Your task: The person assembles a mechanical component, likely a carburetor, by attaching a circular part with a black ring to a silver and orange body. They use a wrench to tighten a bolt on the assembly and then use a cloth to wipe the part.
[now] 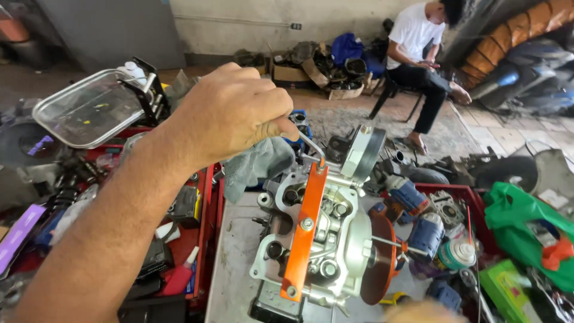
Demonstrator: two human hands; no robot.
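Bent metal key (pixel 312 145): thin, stiff steel rod with an elbow, short leg pointing down at the top end of the orange bar (pixel 305 232). Left hand (pixel 230 113) fisted tight around its long leg, with a grey rag (pixel 254 164) bunched in the same fist. Key judged light and rigid, possibly oily; the rag likely helps the grip. Best hold is far out on the long leg, as now.

Orange bar: flat painted strap, bolted lengthwise across the engine head (pixel 326 239). Head is cast aluminium, judged heavy and hard, with edges and studs; it sits on a grey metal bench (pixel 236 263), centre frame. Take it by the body, not by the orange disc (pixel 376 257) on its right side.

Right hand: only a blur at the bottom edge, grip cannot be told.

Packages: green plastic bag (pixel 526 230) at right; green box (pixel 508 290) below it; spray can (pixel 455 254) with a green-and-white label in the red crate (pixel 472 194); small red squeeze bottle (pixel 179 276) with white nozzle in the red tray (pixel 206 221) at left. Clear plastic tub (pixel 89 107) upper left. A seated person (pixel 418 48) in the background.
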